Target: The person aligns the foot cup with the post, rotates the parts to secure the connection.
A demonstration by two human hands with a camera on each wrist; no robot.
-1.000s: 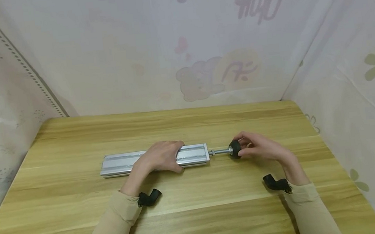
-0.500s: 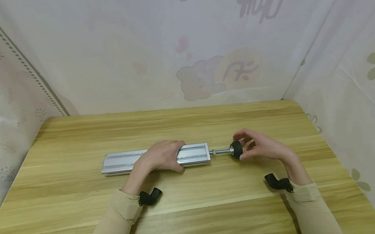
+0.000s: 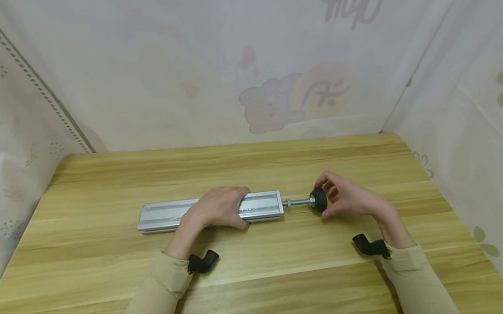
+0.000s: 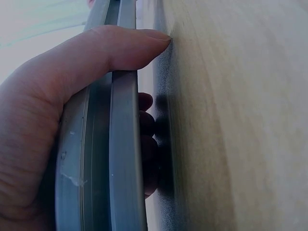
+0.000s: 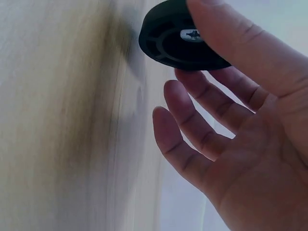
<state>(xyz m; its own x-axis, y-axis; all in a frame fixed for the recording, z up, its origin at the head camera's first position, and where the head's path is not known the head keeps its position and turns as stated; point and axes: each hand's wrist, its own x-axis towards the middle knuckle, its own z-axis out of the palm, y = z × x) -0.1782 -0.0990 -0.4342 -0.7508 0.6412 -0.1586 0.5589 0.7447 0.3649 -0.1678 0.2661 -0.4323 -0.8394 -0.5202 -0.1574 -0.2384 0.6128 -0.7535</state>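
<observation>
A silver aluminium profile [image 3: 259, 206] with slots along its length lies crosswise in the head view. My left hand [image 3: 220, 206] grips it from above near its middle. In the left wrist view the thumb [image 4: 130, 47] crosses the slotted side, and fingertips [image 4: 147, 120] show curled beneath the far edge. From the profile's right end sticks a threaded rod [image 3: 300, 202] with a nut, ending in a black levelling foot [image 3: 318, 200]. My right hand [image 3: 352, 197] holds the foot's rim between thumb and fingers. In the right wrist view, the foot's ribbed underside [image 5: 175, 45] shows a cross-head screw.
The wood-grain table [image 3: 266, 298] extends all around the profile. Patterned cloth [image 3: 155, 70] hangs behind it and on both sides. A black curved piece [image 3: 204, 262] juts from the left cuff, another [image 3: 368, 245] from the right.
My right thumb and fingers have spread wider apart round the levelling foot's rim. My left hand keeps its grip on the profile. The head view has shifted slightly.
</observation>
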